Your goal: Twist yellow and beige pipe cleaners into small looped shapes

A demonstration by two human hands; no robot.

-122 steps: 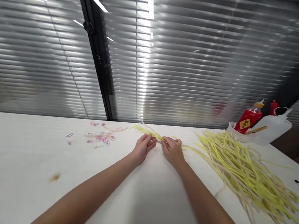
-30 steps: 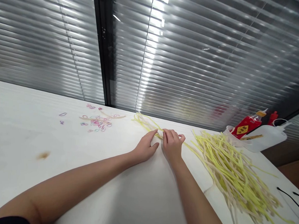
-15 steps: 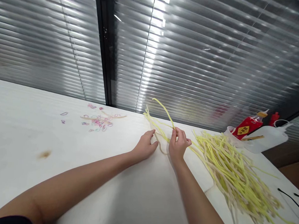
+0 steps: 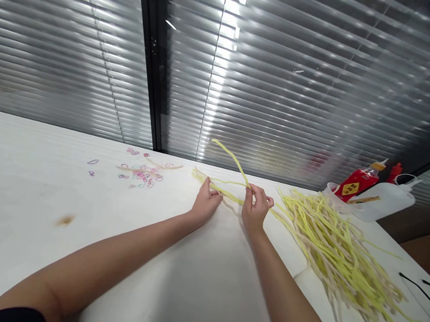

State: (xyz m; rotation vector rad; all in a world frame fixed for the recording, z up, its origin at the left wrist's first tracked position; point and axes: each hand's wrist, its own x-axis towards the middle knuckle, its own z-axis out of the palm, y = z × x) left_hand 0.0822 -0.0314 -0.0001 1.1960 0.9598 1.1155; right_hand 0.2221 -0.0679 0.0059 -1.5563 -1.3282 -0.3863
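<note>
My left hand (image 4: 206,203) is closed around a few yellow and beige strands (image 4: 228,195), whose far ends stick out beyond the fingers. These strands are thin and fuzzy, like pipe cleaners. To its right, my right hand (image 4: 256,207) pinches a yellow strand (image 4: 232,155) between thumb and fingers, and its free end rises stiffly up and to the left. A beige strand hangs in a low curve between the two hands. Past my right hand, more strands run to a big loose pile of yellow and beige strands (image 4: 335,251).
Small coloured bands (image 4: 141,174) lie scattered with some beige strands on the white table (image 4: 112,205). At the right are a red-labelled bottle (image 4: 358,182), a white jug (image 4: 386,200) and a clear tub (image 4: 335,198). Blinds (image 4: 286,80) border the table's back edge.
My left hand has closed on the strands and swung their far ends to the left. My right hand has barely moved; its yellow strand leans slightly further left.
</note>
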